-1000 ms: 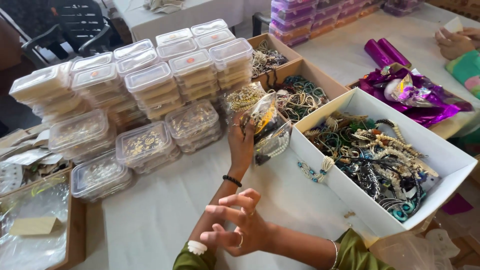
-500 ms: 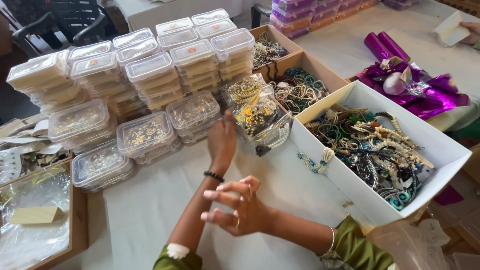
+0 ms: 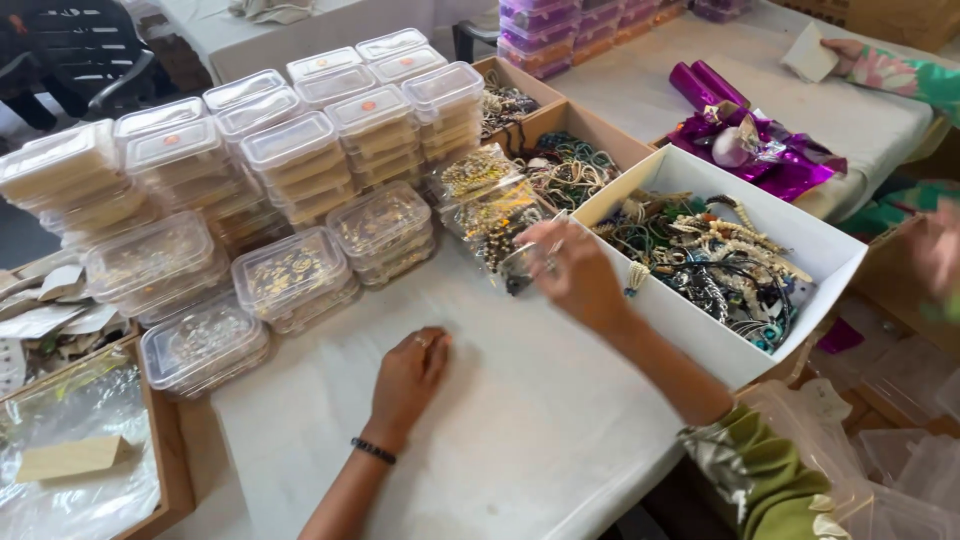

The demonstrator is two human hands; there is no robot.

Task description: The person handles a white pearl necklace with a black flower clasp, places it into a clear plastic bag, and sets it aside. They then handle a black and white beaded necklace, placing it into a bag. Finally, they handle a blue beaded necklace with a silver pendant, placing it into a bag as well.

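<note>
My left hand (image 3: pixel 410 375) lies palm down on the white table (image 3: pixel 520 440), holding nothing, a black band on its wrist. My right hand (image 3: pixel 578 272) reaches to a clear bag of jewellery (image 3: pixel 490 205) that rests against the near corner of a white box (image 3: pixel 700 335), and its fingers pinch the bag's lower edge. The white box is full of tangled bracelets and necklaces (image 3: pixel 715 260). The grip is slightly blurred.
Stacks of clear lidded containers (image 3: pixel 300 150) with small jewellery fill the table's left and back. Brown boxes of beads (image 3: pixel 560 165) sit behind the bag. Purple foil (image 3: pixel 760 150) lies at right. Another person's hand (image 3: pixel 850 50) holds a white card. A wooden tray (image 3: pixel 165 460) stands at left.
My left hand let go of the raised bag and came down flat on the table. My right hand moved up from the table to the bag, which now rests lower by the white box.
</note>
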